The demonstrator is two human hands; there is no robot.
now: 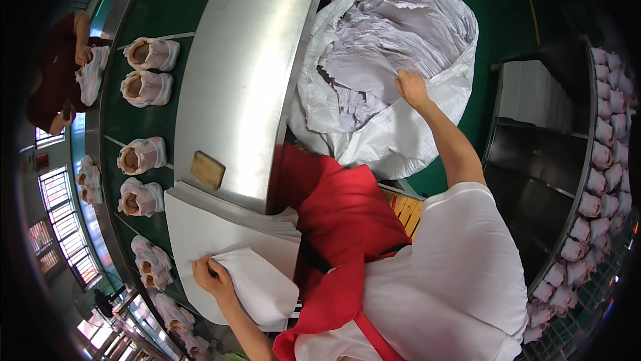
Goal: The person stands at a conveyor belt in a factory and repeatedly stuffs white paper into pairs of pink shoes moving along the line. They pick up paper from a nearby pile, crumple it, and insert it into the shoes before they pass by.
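Observation:
My left hand [214, 277] is closed with curled fingers at the corner of a loose white paper sheet [264, 287]. That sheet lies bent over a stack of large white paper sheets [180, 227] on the near end of the metal table. Ahead and to the right, my right hand [412, 87] reaches into a big white woven sack [461, 90]. Its fingers are pinched on the edge of the crumpled thin paper [374, 54] that fills the sack. The fingertips there are partly hidden.
A brownish block [207, 170] sits on the metal table [234, 74], beside the stack. On the left, a green conveyor [183, 0] carries pairs of pale sneakers [147, 88]; beyond it a person [60, 74] holds a shoe. At right, a rack [534, 154] stands before many wrapped shoes [591, 204].

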